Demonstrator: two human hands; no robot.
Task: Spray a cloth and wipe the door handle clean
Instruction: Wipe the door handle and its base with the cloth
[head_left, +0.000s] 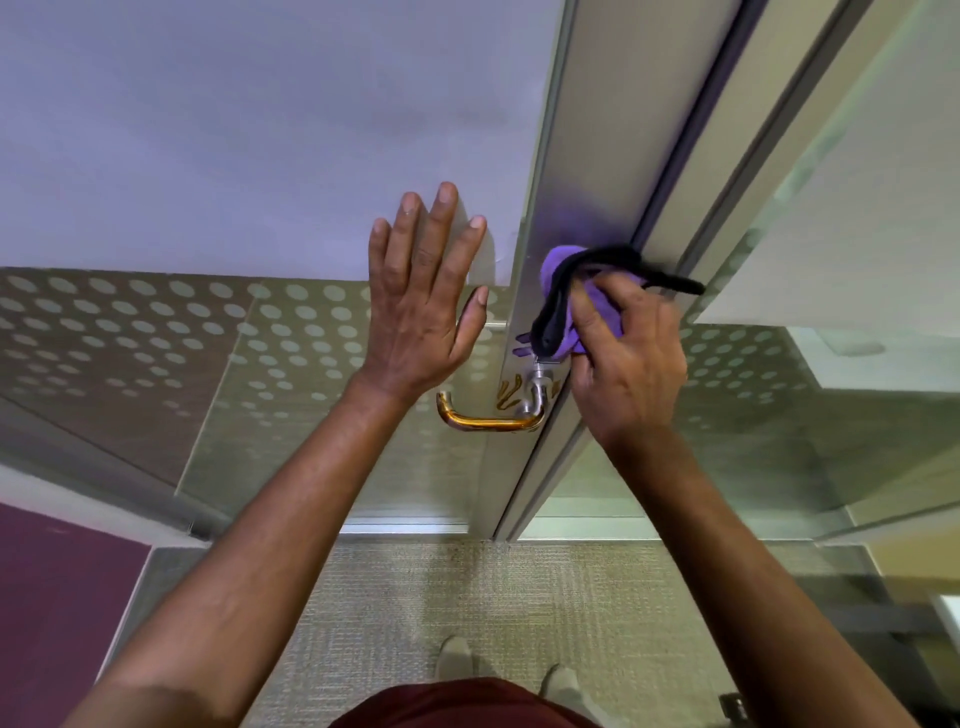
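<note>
Head view: right hand (631, 358) grips purple cloth (558, 312) above door handle (491, 415); left hand (421, 306) flat, fingers spread.

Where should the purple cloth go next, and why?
Probably down onto the handle. The right hand holds the cloth against the door frame just above it, not on the lever yet. The left hand lies flat on the glass.

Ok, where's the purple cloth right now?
Head view, right of centre: the purple cloth is bunched in the right hand, against the door's metal edge just above the lever handle.
</note>
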